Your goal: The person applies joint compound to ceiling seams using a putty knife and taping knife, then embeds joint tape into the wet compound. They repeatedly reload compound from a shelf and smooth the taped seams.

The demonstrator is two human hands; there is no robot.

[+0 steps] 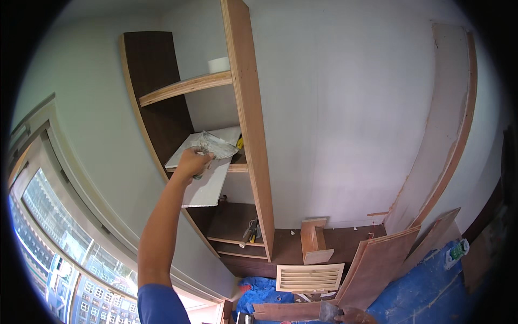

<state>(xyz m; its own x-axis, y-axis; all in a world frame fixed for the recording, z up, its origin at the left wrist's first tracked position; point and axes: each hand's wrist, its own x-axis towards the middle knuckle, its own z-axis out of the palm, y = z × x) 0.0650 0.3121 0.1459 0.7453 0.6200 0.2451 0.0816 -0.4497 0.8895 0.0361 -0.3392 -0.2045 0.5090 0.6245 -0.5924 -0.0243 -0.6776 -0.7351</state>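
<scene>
My left arm, in a blue sleeve, reaches up to the shelf. My left hand (193, 163) is closed, its fingers curled at the near edge of a crumpled clear plastic bag (217, 144) with whitish stuff in it. The bag lies on white boards (208, 186) that stick out past the shelf front. A small greenish piece shows under the hand; what it belongs to is hidden. Low at the bottom edge, my right hand (359, 316) is wrapped round a putty knife (329, 312) with a wide, greyish blade. The lower part of that hand is cut off.
The tall wooden shelf unit (253, 119) has a white roll (218, 65) above and tools (251, 232) below. A small wooden box piece (314, 240), a louvred vent panel (309, 278) and leaning plywood boards (372, 262) stand lower right. A window (70, 227) is at left.
</scene>
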